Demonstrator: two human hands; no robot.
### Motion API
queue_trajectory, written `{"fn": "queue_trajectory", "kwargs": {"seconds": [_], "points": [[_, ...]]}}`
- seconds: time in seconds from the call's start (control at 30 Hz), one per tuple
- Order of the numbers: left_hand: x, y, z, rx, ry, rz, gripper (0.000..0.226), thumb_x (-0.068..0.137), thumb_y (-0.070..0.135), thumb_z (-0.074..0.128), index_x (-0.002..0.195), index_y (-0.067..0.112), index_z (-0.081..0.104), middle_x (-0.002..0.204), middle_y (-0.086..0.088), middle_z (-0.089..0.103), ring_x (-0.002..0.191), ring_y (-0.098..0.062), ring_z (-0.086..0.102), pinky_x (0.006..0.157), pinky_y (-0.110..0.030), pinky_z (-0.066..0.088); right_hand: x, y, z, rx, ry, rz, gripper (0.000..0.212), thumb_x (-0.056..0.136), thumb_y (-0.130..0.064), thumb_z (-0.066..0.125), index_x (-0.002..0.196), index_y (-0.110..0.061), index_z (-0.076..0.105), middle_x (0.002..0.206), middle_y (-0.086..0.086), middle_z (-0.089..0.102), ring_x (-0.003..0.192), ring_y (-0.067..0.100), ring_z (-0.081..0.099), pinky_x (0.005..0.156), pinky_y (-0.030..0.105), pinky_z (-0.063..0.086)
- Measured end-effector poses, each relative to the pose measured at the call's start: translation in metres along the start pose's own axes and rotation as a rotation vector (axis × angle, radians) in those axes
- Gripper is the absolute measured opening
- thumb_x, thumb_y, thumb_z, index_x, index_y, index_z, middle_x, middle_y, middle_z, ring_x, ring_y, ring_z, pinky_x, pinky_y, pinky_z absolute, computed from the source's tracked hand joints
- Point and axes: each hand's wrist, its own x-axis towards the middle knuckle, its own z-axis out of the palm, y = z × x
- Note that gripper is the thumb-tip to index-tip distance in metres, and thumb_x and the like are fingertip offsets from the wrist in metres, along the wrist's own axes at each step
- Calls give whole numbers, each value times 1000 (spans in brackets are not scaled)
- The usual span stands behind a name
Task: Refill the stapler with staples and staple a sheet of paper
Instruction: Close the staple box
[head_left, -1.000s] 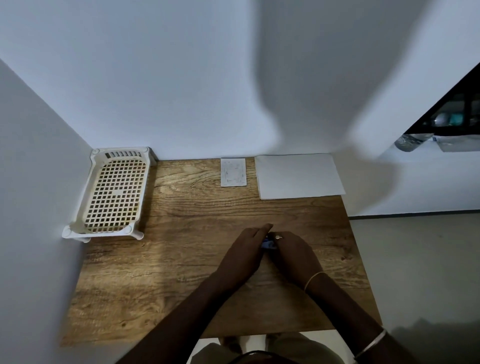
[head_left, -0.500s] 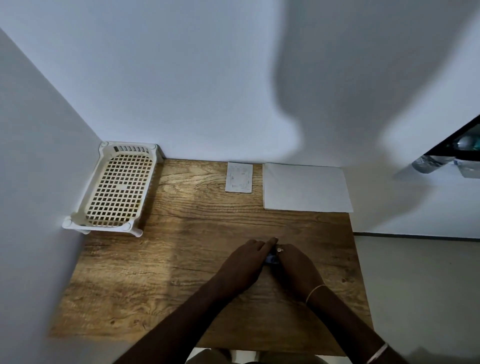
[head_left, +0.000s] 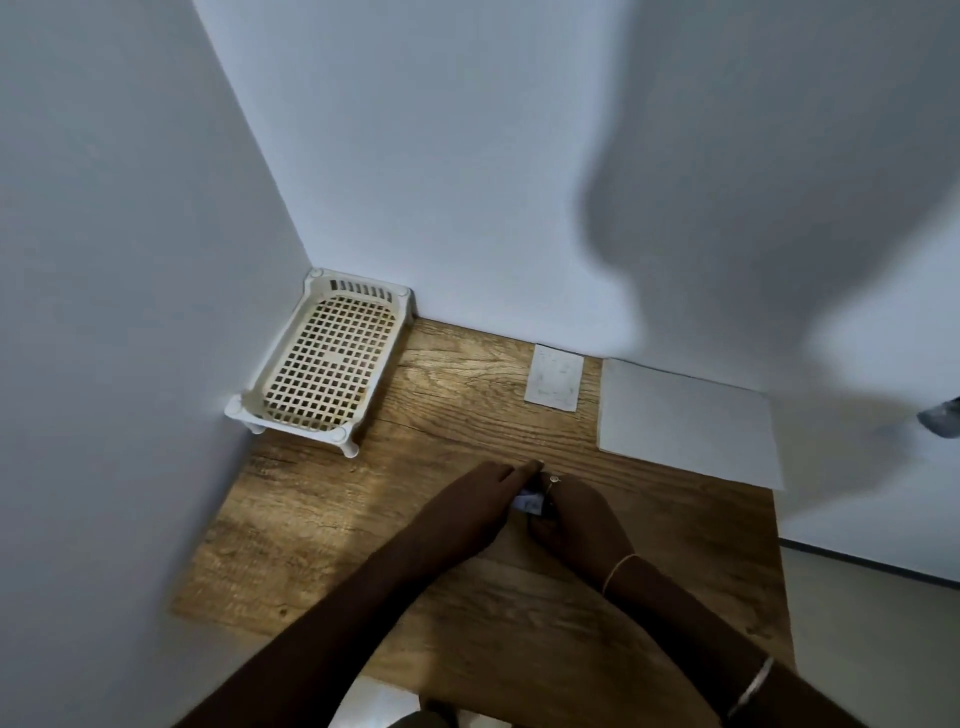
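We judge that we are in the refill step, and nothing beyond it looks finished. Our two hands meet over the middle of the desk (head_left: 311, 545). The right hand (head_left: 576, 525) has its fingers curled around a small pale-blue thing that we take to be the stapler (head_left: 529, 503), of which only a sliver shows between the hands. The left hand (head_left: 467, 514) lies back-up with its fingers reaching across to that same spot. We cannot tell whether it pinches anything, because its underside is hidden. We also cannot see whether the staples are in yet. The sheet of paper (head_left: 685, 421) lies flat at the far right of the desk against the wall, well apart from the hands, so the stapling appears not yet done. A small white card (head_left: 553, 378) sits just left of the paper, and we cannot tell what it is. A slotted plastic basket (head_left: 327, 364) stands in the far left corner.
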Motion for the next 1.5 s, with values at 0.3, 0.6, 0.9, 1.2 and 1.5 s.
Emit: {"fn": "queue_trajectory", "kwargs": {"seconds": [0.3, 0.6, 0.9, 1.2, 1.5], "points": [[-20, -85, -105, 96, 157, -42, 70, 86, -8, 61, 151, 6, 40, 131, -25, 61, 115, -41, 60, 91, -45, 51, 107, -92, 8, 8, 30, -211, 33, 83, -23, 67, 116, -20, 68, 99, 3, 73, 87, 20, 67, 70, 28, 50], [-6, -170, -198, 17, 295, -156, 64, 85, -7, 62, 145, 15, 50, 133, -10, 66, 118, -25, 64, 95, -28, 47, 230, -171, 9, -68, 45, -277, 22, 82, -17, 68, 102, -8, 70, 98, 14, 74, 90, 33, 70, 71, 35, 51], [31, -244, -214, -103, 357, -226, 50, 86, -2, 67, 131, 20, 63, 116, 3, 73, 104, -8, 67, 90, -15, 50, 318, -182, 35, -46, 22, -208, 22, 85, -13, 65, 107, -15, 66, 103, 8, 73, 95, 27, 70, 72, 32, 50], [50, -267, -204, -54, 284, -206, 51, 88, 1, 67, 135, 19, 59, 127, -4, 69, 111, -12, 64, 95, -24, 48, 340, -171, 52, -83, -17, -137, 15, 86, -16, 64, 101, -13, 63, 104, 10, 71, 97, 30, 68, 70, 31, 43], [18, -248, -207, 4, 348, -229, 37, 82, 1, 70, 110, 24, 66, 102, 3, 75, 91, -13, 70, 76, -28, 53, 305, -180, 42, -146, 94, -256, 22, 88, -24, 67, 105, -11, 69, 111, 11, 64, 106, 29, 59, 83, 39, 49]]}}
